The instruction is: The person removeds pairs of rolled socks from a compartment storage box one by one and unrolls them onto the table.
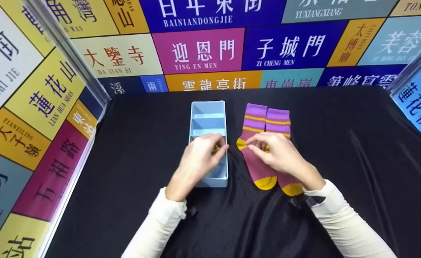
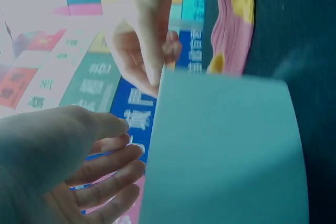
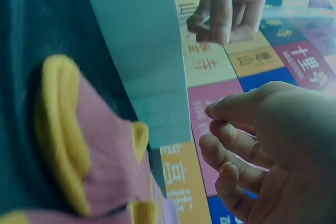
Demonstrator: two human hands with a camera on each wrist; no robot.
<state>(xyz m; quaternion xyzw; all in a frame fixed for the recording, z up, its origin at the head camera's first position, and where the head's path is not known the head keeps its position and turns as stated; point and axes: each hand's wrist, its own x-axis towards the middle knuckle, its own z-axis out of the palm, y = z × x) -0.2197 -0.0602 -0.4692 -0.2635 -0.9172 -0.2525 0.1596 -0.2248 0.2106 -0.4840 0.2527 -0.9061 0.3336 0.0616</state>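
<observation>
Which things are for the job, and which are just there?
Probably for the job:
box, with the left hand over it
socks, with the right hand over them

Just there:
cloth underneath
signs behind

In the head view, the box was brightly lit, and sheen was caught by cloth right of it; in the left wrist view, it was tinted teal, and signs beyond it were bleached by glare.
</observation>
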